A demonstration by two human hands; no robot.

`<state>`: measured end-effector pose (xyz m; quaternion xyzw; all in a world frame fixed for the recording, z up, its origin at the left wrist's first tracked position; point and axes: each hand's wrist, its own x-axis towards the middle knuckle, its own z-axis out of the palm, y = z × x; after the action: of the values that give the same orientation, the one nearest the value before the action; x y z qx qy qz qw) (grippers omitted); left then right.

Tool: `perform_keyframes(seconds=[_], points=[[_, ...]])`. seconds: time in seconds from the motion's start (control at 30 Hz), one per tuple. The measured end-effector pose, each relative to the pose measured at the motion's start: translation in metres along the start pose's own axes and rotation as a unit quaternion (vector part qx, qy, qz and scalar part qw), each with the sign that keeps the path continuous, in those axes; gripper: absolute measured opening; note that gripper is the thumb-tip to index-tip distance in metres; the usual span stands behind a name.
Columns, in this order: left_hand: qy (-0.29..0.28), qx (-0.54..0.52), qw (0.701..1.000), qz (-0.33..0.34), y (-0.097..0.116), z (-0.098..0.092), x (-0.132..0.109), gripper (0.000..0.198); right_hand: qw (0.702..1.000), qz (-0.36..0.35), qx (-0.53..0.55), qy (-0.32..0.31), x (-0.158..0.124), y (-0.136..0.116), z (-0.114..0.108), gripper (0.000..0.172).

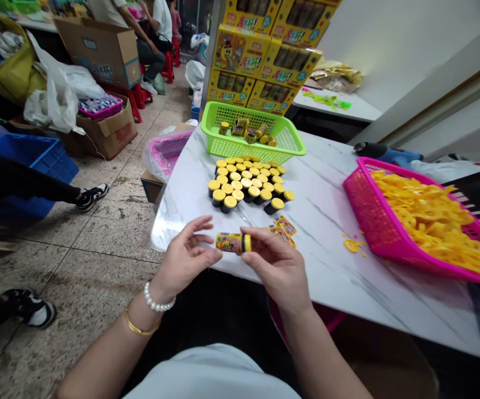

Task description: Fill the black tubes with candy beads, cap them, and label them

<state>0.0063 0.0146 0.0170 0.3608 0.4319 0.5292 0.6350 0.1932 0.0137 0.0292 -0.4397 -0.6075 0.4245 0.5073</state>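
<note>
The little tube (233, 243) lies on its side, in the air just over the near edge of the table (327, 233). Its long way runs left to right. The yellow cap end points right, and the wrapped end points left. Both hands hold it, one at each end. The left hand (185, 257) pinches the wrapped end with thumb and fingertips. The right hand (277, 266) pinches the cap end the same way. The tube looks hard and round, with a bright shiny sticker around it.

Just past the right hand lie small flat stickers (284, 230). Farther back stand many dark tubes with yellow caps (248, 185), close together. Behind them sits a green basket (290, 145). To the right is a pink basket (364, 216) full of yellow plastic bits.
</note>
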Motion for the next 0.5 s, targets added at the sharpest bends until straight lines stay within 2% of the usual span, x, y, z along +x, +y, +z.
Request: perform_keyframes(seconds=[0.07, 0.1, 0.23, 0.3, 0.4, 0.47, 0.5], points=[[-0.067, 0.009, 0.997, -0.026, 0.0, 0.0, 0.003, 0.041, 0.998, -0.023, -0.043, -0.041, 0.0, 0.002, -0.002, 0.034], [-0.084, 0.013, 0.996, -0.041, 0.0, 0.001, 0.004, 0.036, 0.996, -0.035, -0.069, -0.054, 0.0, 0.002, -0.004, 0.035], [-0.107, 0.004, 0.992, -0.071, -0.001, 0.002, 0.007, 0.031, 0.985, -0.08, -0.143, -0.048, -0.002, 0.003, -0.014, 0.046], [-0.122, -0.006, 0.991, -0.062, -0.003, 0.004, 0.005, 0.029, 0.981, -0.094, -0.161, -0.046, -0.004, 0.004, -0.015, 0.042], [-0.113, 0.028, 0.993, 0.005, -0.007, 0.007, 0.003, 0.027, 0.992, -0.05, -0.112, -0.031, -0.006, 0.009, -0.011, 0.024], [-0.113, 0.069, 0.991, 0.027, -0.008, 0.009, 0.003, 0.025, 0.998, 0.013, -0.053, -0.025, -0.008, 0.012, -0.006, 0.022], [-0.124, 0.087, 0.988, 0.017, -0.007, 0.009, 0.004, 0.026, 0.998, 0.034, -0.035, -0.03, -0.008, 0.014, -0.005, 0.023]])
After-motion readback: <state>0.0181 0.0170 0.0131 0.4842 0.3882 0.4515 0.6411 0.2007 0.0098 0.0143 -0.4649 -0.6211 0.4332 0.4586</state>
